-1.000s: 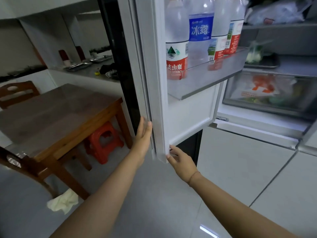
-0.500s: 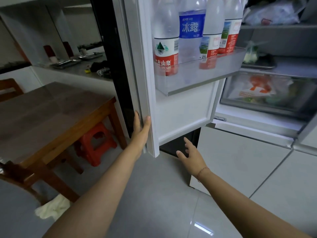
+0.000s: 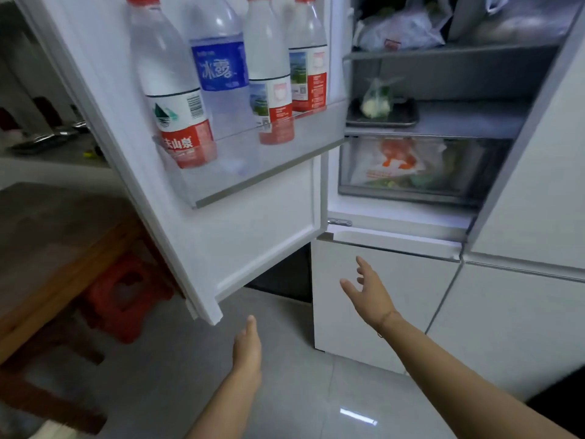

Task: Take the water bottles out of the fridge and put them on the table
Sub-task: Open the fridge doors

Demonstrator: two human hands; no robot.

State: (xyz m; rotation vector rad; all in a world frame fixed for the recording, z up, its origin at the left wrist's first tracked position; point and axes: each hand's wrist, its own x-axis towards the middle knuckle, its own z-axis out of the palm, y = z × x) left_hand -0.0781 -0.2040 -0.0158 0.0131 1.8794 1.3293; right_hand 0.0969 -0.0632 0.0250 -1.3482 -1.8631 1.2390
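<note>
Several water bottles stand upright in the clear door shelf [image 3: 272, 172] of the open fridge door [image 3: 253, 239]: a red-labelled bottle [image 3: 174, 99] at the left, a blue-labelled bottle [image 3: 221, 71] beside it, then two more red-capped bottles [image 3: 269, 80] [image 3: 308, 68]. My left hand [image 3: 248, 346] is open, fingers straight, just below the door's bottom corner and clear of it. My right hand [image 3: 368, 291] is open with spread fingers in front of the white lower fridge panel [image 3: 389, 299], holding nothing. The brown wooden table [image 3: 53, 242] stands at the left.
A red plastic stool [image 3: 126, 293] sits under the table. Inside the fridge are bagged food [image 3: 399, 26] on the shelves, a dark tray [image 3: 383, 118] and a drawer [image 3: 408, 169] with vegetables. A counter [image 3: 50, 150] with metal trays lies behind the table. Grey floor tiles [image 3: 285, 400] lie below.
The door has swung wider open. My left hand has come off the door's edge and dropped below its corner. My right hand has moved right, away from the door.
</note>
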